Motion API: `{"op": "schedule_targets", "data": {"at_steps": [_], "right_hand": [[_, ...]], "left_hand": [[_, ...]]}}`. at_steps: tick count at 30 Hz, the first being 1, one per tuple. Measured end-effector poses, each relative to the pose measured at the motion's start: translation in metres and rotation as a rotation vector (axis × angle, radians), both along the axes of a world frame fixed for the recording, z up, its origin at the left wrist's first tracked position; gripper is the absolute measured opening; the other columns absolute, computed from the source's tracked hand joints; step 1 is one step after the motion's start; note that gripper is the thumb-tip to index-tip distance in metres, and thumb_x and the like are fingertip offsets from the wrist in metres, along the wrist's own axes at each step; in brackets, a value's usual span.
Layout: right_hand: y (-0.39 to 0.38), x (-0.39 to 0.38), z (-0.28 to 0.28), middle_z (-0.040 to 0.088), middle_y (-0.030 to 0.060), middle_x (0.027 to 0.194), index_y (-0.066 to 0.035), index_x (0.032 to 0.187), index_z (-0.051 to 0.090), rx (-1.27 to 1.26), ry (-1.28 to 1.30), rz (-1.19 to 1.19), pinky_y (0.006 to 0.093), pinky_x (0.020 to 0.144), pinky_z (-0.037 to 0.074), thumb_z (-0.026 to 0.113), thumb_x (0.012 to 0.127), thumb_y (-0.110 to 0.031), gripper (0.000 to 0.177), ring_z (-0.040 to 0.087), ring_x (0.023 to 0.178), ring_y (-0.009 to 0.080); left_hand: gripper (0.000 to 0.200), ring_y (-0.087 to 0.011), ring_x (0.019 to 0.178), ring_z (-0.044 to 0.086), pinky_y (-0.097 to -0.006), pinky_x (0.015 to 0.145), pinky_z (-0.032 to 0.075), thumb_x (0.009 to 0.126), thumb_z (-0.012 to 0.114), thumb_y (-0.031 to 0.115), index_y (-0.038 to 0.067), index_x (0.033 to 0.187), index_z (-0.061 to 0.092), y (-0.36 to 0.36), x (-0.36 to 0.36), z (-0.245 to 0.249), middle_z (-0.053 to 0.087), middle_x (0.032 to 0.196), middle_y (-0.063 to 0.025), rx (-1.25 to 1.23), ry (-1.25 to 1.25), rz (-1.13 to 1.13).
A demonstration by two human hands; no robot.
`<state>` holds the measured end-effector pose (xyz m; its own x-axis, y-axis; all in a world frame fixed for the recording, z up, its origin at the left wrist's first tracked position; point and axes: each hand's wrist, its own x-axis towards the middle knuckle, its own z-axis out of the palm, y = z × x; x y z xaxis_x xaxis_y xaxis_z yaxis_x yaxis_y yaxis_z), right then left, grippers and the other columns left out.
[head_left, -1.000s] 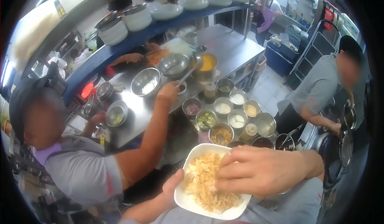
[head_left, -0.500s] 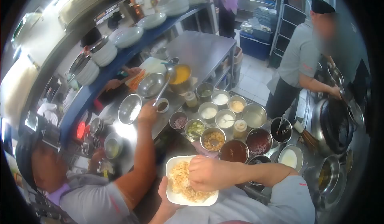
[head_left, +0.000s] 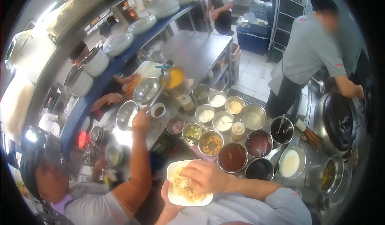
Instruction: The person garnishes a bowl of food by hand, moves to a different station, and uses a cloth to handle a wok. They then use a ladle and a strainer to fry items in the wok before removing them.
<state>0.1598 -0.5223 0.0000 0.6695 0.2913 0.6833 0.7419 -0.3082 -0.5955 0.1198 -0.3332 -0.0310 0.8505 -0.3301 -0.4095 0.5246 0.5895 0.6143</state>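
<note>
My left hand (head_left: pixel 167 203) grips a white squarish dish (head_left: pixel 204 200) by its left side, close to my body. Pale golden, crumbly shredded food (head_left: pixel 185 189) fills much of it. Fingers of my right hand (head_left: pixel 210 177) are bent down and pressed together at the food, their tips partly hidden. Just beyond the dish stand metal pots: one of brown cubes (head_left: pixel 210 144), one of brown sauce (head_left: pixel 232 157) and one of dark, nearly black content (head_left: pixel 259 170).
Several more ingredient pots surround a squeeze bottle (head_left: pixel 238 131). On my left, a co-worker's arm (head_left: pixel 138 156) reaches to a metal bowl (head_left: pixel 127 116). At right, another person (head_left: pixel 306 52) stands by a large dark wok (head_left: pixel 339 118). Plates line the shelf (head_left: pixel 120 60).
My right hand has shifted slightly and its fingers show more over the food. The co-worker at right has leaned forward toward the wok. My view has shifted a little.
</note>
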Motion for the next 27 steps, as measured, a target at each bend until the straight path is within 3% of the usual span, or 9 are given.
{"op": "schedule_targets", "data": {"at_steps": [5, 8, 10, 14, 16, 23, 27], "right_hand": [[-0.007, 0.005, 0.002, 0.06, 0.0065, 0.09, -0.006, 0.087, 0.064, 0.009, 0.032, 0.074, 0.0351, 0.067, 0.048, 0.063, 0.066, -0.002, 0.022, 0.06, 0.078, 0.025], [-0.008, 0.011, -0.008, 0.058, 0.0052, 0.09, -0.009, 0.082, 0.06, -0.057, -0.025, 0.121, 0.0346, 0.067, 0.046, 0.065, 0.067, -0.011, 0.016, 0.059, 0.08, 0.0239], [-0.008, 0.014, -0.005, 0.058, 0.0061, 0.088, -0.008, 0.08, 0.058, -0.028, -0.022, 0.141, 0.0349, 0.066, 0.045, 0.066, 0.068, -0.012, 0.014, 0.059, 0.078, 0.0238], [-0.005, 0.017, 0.006, 0.061, 0.0075, 0.081, -0.004, 0.076, 0.06, -0.013, 0.018, 0.136, 0.0341, 0.064, 0.047, 0.065, 0.073, -0.006, 0.006, 0.059, 0.072, 0.0251], [0.001, 0.017, 0.006, 0.061, 0.008, 0.078, -0.004, 0.076, 0.06, -0.033, 0.011, 0.109, 0.0344, 0.062, 0.047, 0.066, 0.074, -0.007, 0.006, 0.059, 0.069, 0.0255], [0.008, 0.021, 0.008, 0.059, 0.0084, 0.075, -0.005, 0.076, 0.058, -0.048, -0.042, 0.106, 0.0351, 0.062, 0.047, 0.067, 0.075, -0.012, 0.011, 0.059, 0.068, 0.0247], [0.009, 0.022, 0.011, 0.061, 0.0095, 0.078, -0.003, 0.081, 0.062, -0.02, -0.006, 0.128, 0.0368, 0.063, 0.047, 0.067, 0.072, -0.006, 0.011, 0.059, 0.068, 0.0262]], "left_hand": [[0.073, -0.0335, 0.121, 0.049, -0.0474, 0.1, 0.041, 0.086, 0.042, 0.055, 0.005, 0.139, 0.038, 0.0, 0.002, -0.006, 0.048, 0.135, -0.0155, -0.015, 0.061, 0.024], [0.071, -0.034, 0.121, 0.049, -0.0481, 0.1, 0.041, 0.087, 0.043, 0.053, 0.005, 0.139, 0.039, 0.003, -0.003, -0.011, 0.048, 0.135, -0.0159, -0.025, 0.075, 0.059], [0.07, -0.0342, 0.121, 0.049, -0.0485, 0.101, 0.04, 0.087, 0.043, 0.052, 0.005, 0.139, 0.039, 0.01, -0.001, -0.026, 0.047, 0.136, -0.0161, -0.072, 0.077, 0.071], [0.07, -0.0343, 0.123, 0.048, -0.0492, 0.103, 0.038, 0.087, 0.045, 0.051, 0.005, 0.139, 0.038, 0.004, -0.002, -0.011, 0.047, 0.136, -0.0161, -0.109, 0.096, 0.069], [0.07, -0.0344, 0.123, 0.047, -0.0494, 0.103, 0.037, 0.087, 0.045, 0.051, 0.005, 0.139, 0.038, 0.008, -0.003, -0.018, 0.047, 0.137, -0.0161, -0.223, 0.076, 0.053], [0.071, -0.0344, 0.124, 0.047, -0.0497, 0.104, 0.037, 0.087, 0.046, 0.05, 0.005, 0.14, 0.036, 0.006, -0.006, -0.007, 0.046, 0.138, -0.0161, -0.161, 0.066, 0.107], [0.071, -0.0326, 0.124, 0.047, -0.0475, 0.105, 0.036, 0.087, 0.042, 0.051, 0.005, 0.141, 0.036, 0.006, -0.004, -0.005, 0.046, 0.137, -0.0164, -0.174, 0.024, 0.085]]}}
